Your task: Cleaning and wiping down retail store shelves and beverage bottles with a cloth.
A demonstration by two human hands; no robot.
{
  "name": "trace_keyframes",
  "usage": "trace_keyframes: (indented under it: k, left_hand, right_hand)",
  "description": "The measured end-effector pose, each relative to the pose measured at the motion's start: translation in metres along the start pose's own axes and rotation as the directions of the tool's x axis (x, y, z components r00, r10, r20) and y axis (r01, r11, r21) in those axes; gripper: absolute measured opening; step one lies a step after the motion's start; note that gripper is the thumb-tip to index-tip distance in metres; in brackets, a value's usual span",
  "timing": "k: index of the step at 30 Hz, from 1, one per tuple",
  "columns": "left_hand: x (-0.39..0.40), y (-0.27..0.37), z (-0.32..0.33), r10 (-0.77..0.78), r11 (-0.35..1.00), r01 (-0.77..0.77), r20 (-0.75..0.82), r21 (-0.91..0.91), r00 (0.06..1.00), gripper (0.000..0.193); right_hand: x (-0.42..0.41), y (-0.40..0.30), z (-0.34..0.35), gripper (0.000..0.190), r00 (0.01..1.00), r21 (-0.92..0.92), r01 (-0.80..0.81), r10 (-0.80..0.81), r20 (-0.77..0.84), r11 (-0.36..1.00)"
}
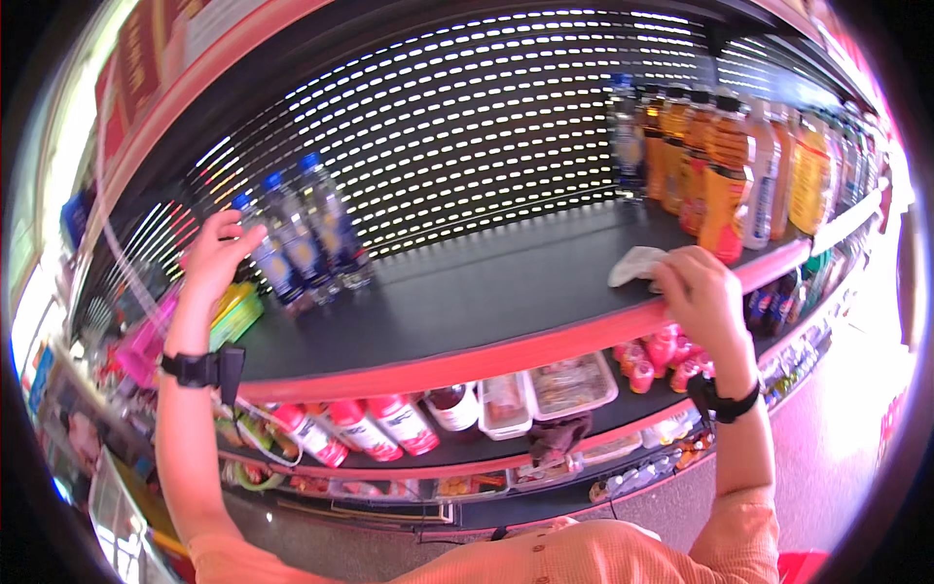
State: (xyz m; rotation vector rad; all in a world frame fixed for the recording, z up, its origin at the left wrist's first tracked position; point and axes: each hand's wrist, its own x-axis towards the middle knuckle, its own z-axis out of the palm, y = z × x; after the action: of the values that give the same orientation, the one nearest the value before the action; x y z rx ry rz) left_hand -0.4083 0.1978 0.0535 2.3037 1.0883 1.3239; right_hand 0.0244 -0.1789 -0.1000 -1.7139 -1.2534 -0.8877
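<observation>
My left hand (219,248) is raised at the left end of a dark shelf (467,277), fingers curled beside the neck of the nearest water bottle (273,270). Whether it grips that bottle or only overlaps it cannot be told. Two more blue-capped bottles (299,244) stand just right of it. Pinched in my right hand (700,292) is a crumpled white cloth or tissue (635,267), over the shelf's front edge near the right-hand drinks. Each wrist wears a black band.
Rows of orange and yellow drink bottles (719,182) fill the shelf's right end. A yellow-green package (237,314) sits at the left. Below are pink-and-white canisters (365,427), white trays (573,383) and small pink bottles (660,354). A perforated back panel (474,131) stands behind.
</observation>
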Motion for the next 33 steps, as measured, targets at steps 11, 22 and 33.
trace_keyframes:
  k: [11, 22, 33]
  left_hand:
    - [-0.026, 0.27, 0.272, 0.104, 0.981, 0.037, 0.676, -0.19, 0.73, 0.093]
    - [0.018, 0.337, 0.447, 0.033, 0.935, 0.196, 0.623, -0.295, 0.782, 0.069]
    - [0.013, 0.334, 0.431, 0.125, 0.96, -0.024, 0.35, -0.278, 0.929, 0.051]
  right_hand:
    - [-0.01, 0.034, 0.0, 0.018, 0.986, 0.071, 0.152, -0.147, -0.075, 0.986]
    - [-0.011, 0.052, -0.008, 0.023, 0.971, 0.183, 0.235, -0.238, -0.006, 0.955]
    - [-0.007, 0.058, -0.007, 0.024, 0.963, 0.235, 0.26, -0.27, 0.011, 0.937]
